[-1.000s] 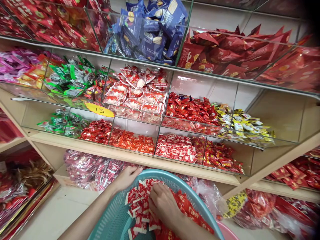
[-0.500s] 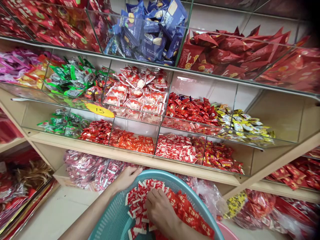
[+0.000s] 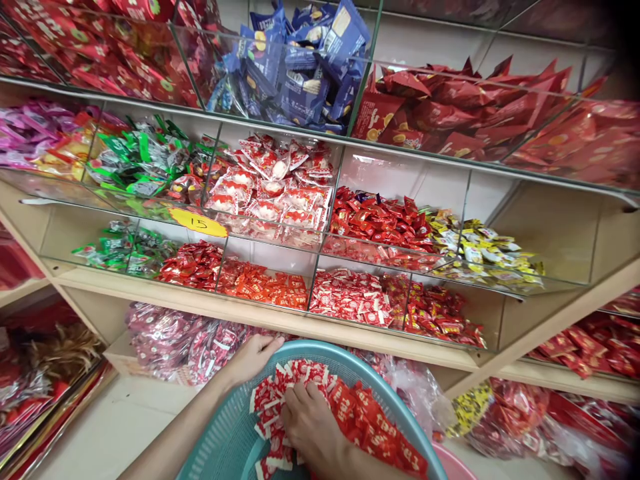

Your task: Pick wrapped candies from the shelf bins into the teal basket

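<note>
A teal plastic basket point(image 3: 400, 390) with slatted sides stands low in front of the shelves. My left hand point(image 3: 257, 355) is closed on its far left rim, thumb along the edge. Inside, small red-and-white wrapped candies point(image 3: 273, 407) lie heaped on the left, and larger red-orange packets point(image 3: 375, 427) with pale lettering fill the right. My right hand point(image 3: 310, 417) is down in the red-and-white candies with fingers curled and pressed together; its fingertips are hidden in the pile.
Shelves with clear dividers hold candies sorted by kind, including blue packets point(image 3: 305, 73) and red-and-white ones point(image 3: 350, 297). A yellow price tag point(image 3: 199, 222) reads 15. Bagged candies point(image 3: 160, 337) lie beneath the lowest wooden ledge point(image 3: 260, 319). A pink rim point(image 3: 453, 463) shows beside the basket.
My right hand has shifted slightly left and up within the red-and-white candies. My left hand stays on the basket rim. The view has moved very slightly.
</note>
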`<state>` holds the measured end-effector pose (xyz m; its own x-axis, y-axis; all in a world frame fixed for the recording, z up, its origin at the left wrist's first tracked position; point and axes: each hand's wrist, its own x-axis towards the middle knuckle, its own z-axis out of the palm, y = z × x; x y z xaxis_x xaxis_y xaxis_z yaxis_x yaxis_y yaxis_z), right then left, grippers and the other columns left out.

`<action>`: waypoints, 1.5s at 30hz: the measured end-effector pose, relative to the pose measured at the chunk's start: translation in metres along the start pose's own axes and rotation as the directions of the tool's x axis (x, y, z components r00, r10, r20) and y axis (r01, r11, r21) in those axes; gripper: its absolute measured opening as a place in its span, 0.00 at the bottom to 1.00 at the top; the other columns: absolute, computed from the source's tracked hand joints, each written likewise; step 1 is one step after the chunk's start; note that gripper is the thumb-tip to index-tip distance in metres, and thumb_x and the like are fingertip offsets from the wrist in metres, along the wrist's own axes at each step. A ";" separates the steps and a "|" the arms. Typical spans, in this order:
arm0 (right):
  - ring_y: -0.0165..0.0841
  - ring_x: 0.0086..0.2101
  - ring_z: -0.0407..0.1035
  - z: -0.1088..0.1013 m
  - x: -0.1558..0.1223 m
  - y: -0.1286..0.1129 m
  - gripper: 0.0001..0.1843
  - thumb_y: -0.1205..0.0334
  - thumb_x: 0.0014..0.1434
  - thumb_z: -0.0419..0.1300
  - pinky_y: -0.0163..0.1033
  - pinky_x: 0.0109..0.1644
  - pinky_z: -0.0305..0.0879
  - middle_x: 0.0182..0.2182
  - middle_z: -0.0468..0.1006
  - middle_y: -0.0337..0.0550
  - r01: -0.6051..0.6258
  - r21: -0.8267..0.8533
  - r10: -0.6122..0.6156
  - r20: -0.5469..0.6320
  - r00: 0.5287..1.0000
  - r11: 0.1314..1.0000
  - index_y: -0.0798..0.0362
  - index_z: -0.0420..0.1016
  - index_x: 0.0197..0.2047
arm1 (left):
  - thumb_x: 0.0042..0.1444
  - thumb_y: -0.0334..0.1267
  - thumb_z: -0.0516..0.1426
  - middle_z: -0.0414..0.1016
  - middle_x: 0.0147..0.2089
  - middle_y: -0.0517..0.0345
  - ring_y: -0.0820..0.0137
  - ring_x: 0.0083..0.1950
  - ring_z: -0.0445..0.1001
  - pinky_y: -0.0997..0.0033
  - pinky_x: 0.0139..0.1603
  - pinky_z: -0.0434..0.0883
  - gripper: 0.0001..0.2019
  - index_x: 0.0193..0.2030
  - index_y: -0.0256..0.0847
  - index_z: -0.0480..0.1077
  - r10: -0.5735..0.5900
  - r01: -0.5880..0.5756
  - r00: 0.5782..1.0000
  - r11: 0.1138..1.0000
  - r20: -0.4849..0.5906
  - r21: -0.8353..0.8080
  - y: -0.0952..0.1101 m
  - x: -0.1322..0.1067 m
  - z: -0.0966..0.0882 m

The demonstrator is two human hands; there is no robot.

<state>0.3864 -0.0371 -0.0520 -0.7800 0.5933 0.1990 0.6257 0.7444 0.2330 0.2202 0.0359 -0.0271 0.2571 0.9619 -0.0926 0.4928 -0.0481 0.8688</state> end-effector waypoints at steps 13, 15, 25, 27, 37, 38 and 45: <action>0.33 0.30 0.58 -0.028 -0.008 0.026 0.08 0.67 0.56 0.56 0.39 0.34 0.51 0.26 0.66 0.42 -0.099 0.046 0.106 -0.211 0.972 0.994 0.54 0.68 0.25 | 0.53 0.59 0.45 0.51 0.19 0.67 0.76 0.23 0.49 0.76 0.24 0.49 0.26 0.19 0.38 0.60 0.051 -0.050 0.999 0.999 -0.010 0.017 -0.008 0.005 0.001; 0.33 0.30 0.58 -0.044 -0.007 0.045 0.10 0.66 0.58 0.54 0.39 0.34 0.50 0.26 0.66 0.41 -0.178 0.067 0.189 -0.232 0.954 0.982 0.53 0.67 0.25 | 0.53 0.59 0.45 0.53 0.19 0.67 0.75 0.23 0.50 0.76 0.24 0.50 0.26 0.20 0.37 0.62 0.049 -0.048 0.999 0.999 -0.018 0.022 -0.008 0.005 0.001; 0.34 0.34 0.58 -0.088 -0.004 0.169 0.09 0.64 0.61 0.50 0.37 0.36 0.50 0.32 0.66 0.43 -0.498 0.038 0.485 -0.302 0.821 0.866 0.53 0.70 0.33 | 0.50 0.62 0.46 0.64 0.19 0.63 0.73 0.23 0.57 0.75 0.25 0.52 0.29 0.24 0.35 0.71 0.027 -0.027 0.999 1.000 -0.018 -0.014 -0.003 0.002 0.000; 0.34 0.35 0.57 -0.083 -0.003 0.180 0.07 0.64 0.60 0.51 0.37 0.35 0.49 0.34 0.66 0.43 -0.521 -0.024 0.492 -0.295 0.819 0.853 0.53 0.70 0.36 | 0.49 0.62 0.46 0.63 0.19 0.63 0.73 0.23 0.57 0.75 0.25 0.52 0.29 0.23 0.35 0.71 0.025 -0.025 1.000 1.000 -0.018 -0.016 -0.003 0.002 0.000; 0.35 0.35 0.56 -0.066 0.006 0.193 0.09 0.66 0.61 0.49 0.38 0.35 0.46 0.33 0.66 0.45 -0.539 -0.164 0.489 -0.265 0.831 0.826 0.53 0.71 0.35 | 0.48 0.62 0.47 0.63 0.18 0.63 0.72 0.24 0.57 0.75 0.26 0.53 0.29 0.24 0.35 0.71 -0.001 0.000 0.999 1.000 -0.049 -0.016 -0.003 0.001 0.001; 0.35 0.35 0.56 -0.065 0.006 0.193 0.09 0.66 0.61 0.49 0.38 0.35 0.46 0.32 0.66 0.45 -0.535 -0.168 0.484 -0.267 0.833 0.828 0.53 0.70 0.34 | 0.49 0.62 0.47 0.62 0.19 0.63 0.72 0.24 0.57 0.75 0.26 0.53 0.29 0.24 0.35 0.71 0.003 -0.004 0.999 1.000 -0.049 -0.015 -0.003 0.001 0.000; 0.35 0.35 0.56 -0.067 0.001 0.193 0.10 0.67 0.61 0.48 0.38 0.35 0.47 0.32 0.66 0.44 -0.539 -0.138 0.483 -0.300 0.822 0.831 0.53 0.70 0.34 | 0.50 0.61 0.47 0.62 0.19 0.63 0.73 0.24 0.56 0.76 0.25 0.52 0.28 0.22 0.35 0.69 0.017 -0.017 0.999 1.000 -0.029 0.002 -0.001 0.001 -0.001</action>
<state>0.5074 0.0867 0.0569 -0.3360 0.7560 0.5618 0.9417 0.2567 0.2177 0.2190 0.0369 -0.0275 0.2409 0.9685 -0.0636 0.4901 -0.0648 0.8693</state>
